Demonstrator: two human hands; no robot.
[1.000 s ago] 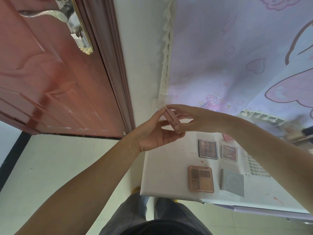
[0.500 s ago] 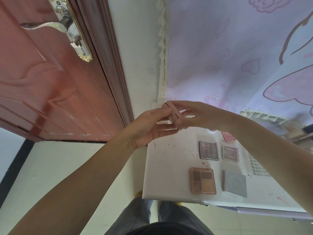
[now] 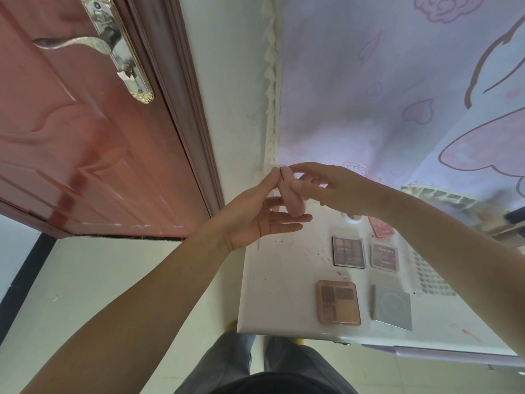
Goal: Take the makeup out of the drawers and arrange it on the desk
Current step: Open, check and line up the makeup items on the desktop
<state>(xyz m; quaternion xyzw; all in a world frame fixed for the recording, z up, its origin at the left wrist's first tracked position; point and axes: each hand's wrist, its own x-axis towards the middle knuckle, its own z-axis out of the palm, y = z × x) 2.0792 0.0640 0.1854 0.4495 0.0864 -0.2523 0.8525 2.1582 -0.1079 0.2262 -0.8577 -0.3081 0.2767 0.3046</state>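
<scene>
A small pink makeup case is held upright in the air above the far left corner of the white desk. My right hand pinches it near its top edge between thumb and fingers. My left hand is under and beside it, fingers straight, with a fingertip touching its top left corner. On the desk lie a dark eyeshadow palette, a small brown palette, a peach palette, a silver square compact and a pink case partly hidden by my right forearm.
A red wooden door with a metal handle stands at left, beside the white wall. A lilac printed curtain hangs behind the desk. A white slotted organiser sits at the back right. My legs are below the desk's front edge.
Both hands have risen a little with the pink case, which has turned more upright. My left fingers have straightened out beneath it.
</scene>
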